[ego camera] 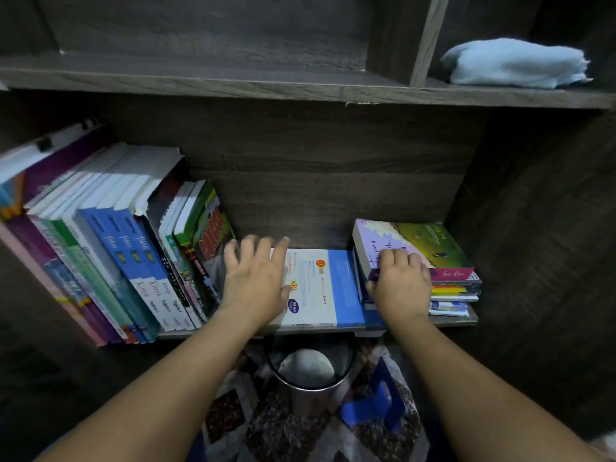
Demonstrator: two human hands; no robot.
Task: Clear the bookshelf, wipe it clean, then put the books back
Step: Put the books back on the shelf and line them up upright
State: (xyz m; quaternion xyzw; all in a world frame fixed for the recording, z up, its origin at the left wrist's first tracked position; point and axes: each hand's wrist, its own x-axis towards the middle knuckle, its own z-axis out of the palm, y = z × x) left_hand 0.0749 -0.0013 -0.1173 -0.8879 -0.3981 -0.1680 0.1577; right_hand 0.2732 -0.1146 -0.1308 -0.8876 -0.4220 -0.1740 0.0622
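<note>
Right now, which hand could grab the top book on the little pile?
Right. The right hand curls over the purple-and-green book topping the stack; the left hand lies flat on the white-and-blue book.

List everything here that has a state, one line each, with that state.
Left hand: open, fingers spread on the flat book.
Right hand: curled round the book stack at its near corner.
Standing books: in a row, left end of the shelf.
Flat book: lying flat between the hands.
Book stack: piled flat, right end.
Cloth: bunched, upper right compartment.
</note>
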